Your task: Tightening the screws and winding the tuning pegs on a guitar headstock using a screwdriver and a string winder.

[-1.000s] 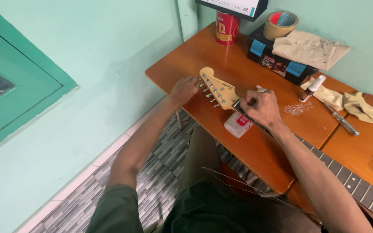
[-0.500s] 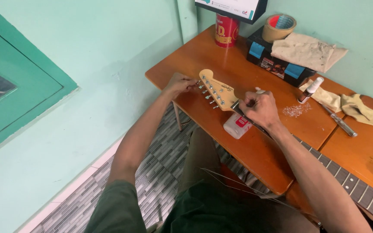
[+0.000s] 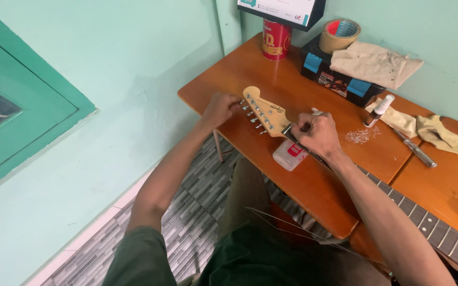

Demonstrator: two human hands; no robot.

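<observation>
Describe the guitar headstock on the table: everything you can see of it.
The headstock is pale, glossy wood with a rounded tip, lying flat over the orange-brown table, tip pointing toward the wall corner. A row of silver tuning posts runs along its face, with tuner pegs sticking out on the near edge. The left hand has its fingers at the pegs nearest the tip. The right hand covers the spot where headstock meets the dark fretboard. A small white bottle lies beside it, under the neck.
</observation>
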